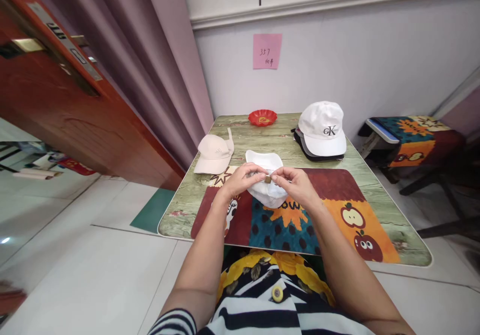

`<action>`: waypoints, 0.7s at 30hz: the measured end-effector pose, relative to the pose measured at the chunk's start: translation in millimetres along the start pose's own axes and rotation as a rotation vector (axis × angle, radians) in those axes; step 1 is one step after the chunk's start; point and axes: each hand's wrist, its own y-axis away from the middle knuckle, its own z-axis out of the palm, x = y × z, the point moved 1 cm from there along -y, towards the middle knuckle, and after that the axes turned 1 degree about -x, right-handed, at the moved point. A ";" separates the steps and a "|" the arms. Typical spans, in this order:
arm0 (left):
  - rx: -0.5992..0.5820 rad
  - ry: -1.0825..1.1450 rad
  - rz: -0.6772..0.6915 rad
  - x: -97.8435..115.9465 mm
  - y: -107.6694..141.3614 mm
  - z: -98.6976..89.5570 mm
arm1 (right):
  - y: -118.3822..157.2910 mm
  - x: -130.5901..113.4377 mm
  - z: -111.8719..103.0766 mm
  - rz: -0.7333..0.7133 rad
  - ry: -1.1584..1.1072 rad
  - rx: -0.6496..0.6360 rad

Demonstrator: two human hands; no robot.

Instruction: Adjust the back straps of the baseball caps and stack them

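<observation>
A white baseball cap [268, 195] lies on the colourful mat in front of me, its brim [264, 160] pointing away toward the wall. Both my hands are at its back strap, where a small brass-coloured buckle [267, 179] shows between them. My left hand [243, 179] pinches the strap on the buckle's left side. On the right side, my right hand [292, 181] grips the strap close to the buckle with thumb and forefinger. Parts of the strap are hidden under my fingers.
A cream cap [214, 153] sits at the table's left. Stacked caps, a white one [323, 127] on top, stand at the back right. Near the wall is a red scalloped dish [262, 117]. The printed mat [337, 185] covers the table's [180, 215] front. A stool [416, 135] stands to the right.
</observation>
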 end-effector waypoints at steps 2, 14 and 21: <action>-0.026 0.009 -0.033 -0.6 -1.1 -1.6 | -3.3 1.6 1.1 -0.008 0.004 0.026; -0.034 0.247 -0.177 -3.2 2.5 0.9 | -4.3 -14.3 1.0 -0.028 0.256 -0.047; -0.017 0.371 -0.201 -8.2 5.5 1.2 | -6.8 -12.6 7.0 -0.027 0.221 -0.049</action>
